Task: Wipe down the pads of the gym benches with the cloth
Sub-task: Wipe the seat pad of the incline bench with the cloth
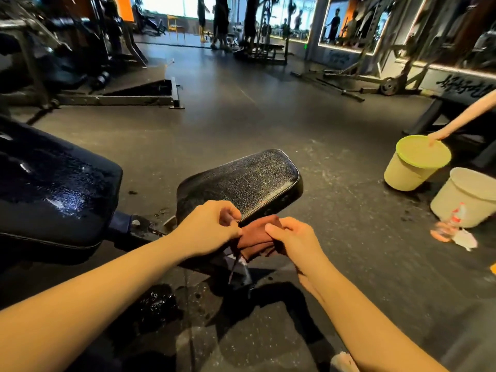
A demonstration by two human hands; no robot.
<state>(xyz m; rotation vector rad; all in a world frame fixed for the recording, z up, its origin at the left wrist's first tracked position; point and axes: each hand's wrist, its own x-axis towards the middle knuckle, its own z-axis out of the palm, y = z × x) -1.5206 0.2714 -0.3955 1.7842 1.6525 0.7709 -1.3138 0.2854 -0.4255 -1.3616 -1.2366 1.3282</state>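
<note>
Brown cloth is pinched between both hands, left and right, just below the seat pad.

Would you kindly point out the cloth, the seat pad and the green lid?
cloth (255,237): head view, bunched middle.
seat pad (249,181): head view, top surface.
green lid (422,151): head view, flat top.

Head-worn view, forward and down, close over the seat pad.

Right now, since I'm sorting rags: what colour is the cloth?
The cloth is reddish brown, clearest in the head view.
</note>
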